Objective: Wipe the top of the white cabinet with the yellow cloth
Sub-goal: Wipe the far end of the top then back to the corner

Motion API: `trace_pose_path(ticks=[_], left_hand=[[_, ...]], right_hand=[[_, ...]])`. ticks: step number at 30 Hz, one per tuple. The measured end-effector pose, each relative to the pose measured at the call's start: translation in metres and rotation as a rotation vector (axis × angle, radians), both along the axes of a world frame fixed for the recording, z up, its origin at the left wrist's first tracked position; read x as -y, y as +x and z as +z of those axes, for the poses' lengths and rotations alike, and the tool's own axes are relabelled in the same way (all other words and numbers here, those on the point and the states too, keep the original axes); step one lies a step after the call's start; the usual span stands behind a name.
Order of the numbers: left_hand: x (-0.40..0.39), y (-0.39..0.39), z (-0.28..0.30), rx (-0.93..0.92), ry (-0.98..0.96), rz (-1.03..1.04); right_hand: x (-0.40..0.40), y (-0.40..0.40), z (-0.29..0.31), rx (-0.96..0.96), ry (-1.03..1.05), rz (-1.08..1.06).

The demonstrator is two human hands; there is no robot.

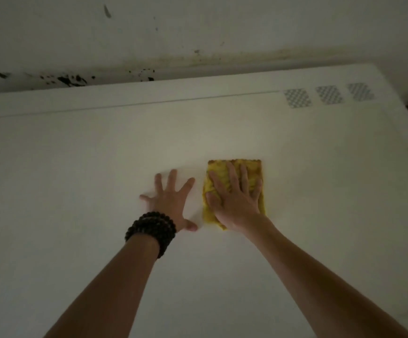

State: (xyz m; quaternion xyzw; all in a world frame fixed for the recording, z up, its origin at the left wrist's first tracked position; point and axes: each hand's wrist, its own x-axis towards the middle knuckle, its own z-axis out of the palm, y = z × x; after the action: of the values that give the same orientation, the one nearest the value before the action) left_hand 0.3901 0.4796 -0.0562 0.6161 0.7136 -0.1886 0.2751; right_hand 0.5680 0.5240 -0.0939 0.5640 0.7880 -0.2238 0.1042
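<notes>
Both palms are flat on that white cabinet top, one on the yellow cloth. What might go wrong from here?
The right hand only presses flat on the yellow cloth, so it may bunch or slip out. A far stroke could drag grime from the stained wall onto the cabinet top. The bare left hand may leave prints on the wiped surface.

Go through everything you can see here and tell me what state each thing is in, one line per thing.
Yellow cloth: folded into a rectangle, lying flat on the cabinet top, pinned under the right hand.
Right hand: open, palm down, fingers spread on the cloth.
Left hand: open, flat on the bare cabinet top beside the cloth.
Dark beaded bracelet: wrapped around the left wrist.
White cabinet top: dimly lit.
Wall behind: stained, black marks along its base.
</notes>
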Motion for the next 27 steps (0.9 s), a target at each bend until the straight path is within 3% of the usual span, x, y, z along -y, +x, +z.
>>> trace_pose_path(ticks=[5, 9, 13, 16, 19, 27], left_hand=[[0.081, -0.061, 0.005, -0.069, -0.074, 0.014], [0.128, -0.105, 0.005, -0.050, -0.091, 0.157], [0.131, -0.110, 0.002, 0.000, -0.051, 0.158], [0.148, -0.125, 0.005, 0.005, 0.028, 0.106], [0.187, -0.157, 0.004, -0.064, -0.028, 0.139], [0.212, -0.174, 0.003, -0.086, -0.090, 0.200]], right_hand=[[0.098, -0.030, 0.000, 0.066, 0.003, 0.083], [0.090, -0.075, -0.004, 0.028, 0.043, 0.063], [0.086, -0.122, -0.004, 0.019, 0.041, 0.094], [0.145, -0.137, 0.000, 0.015, 0.040, 0.161], [0.201, -0.145, 0.002, 0.038, 0.052, 0.220], [0.176, -0.202, -0.003, -0.007, 0.047, 0.200]])
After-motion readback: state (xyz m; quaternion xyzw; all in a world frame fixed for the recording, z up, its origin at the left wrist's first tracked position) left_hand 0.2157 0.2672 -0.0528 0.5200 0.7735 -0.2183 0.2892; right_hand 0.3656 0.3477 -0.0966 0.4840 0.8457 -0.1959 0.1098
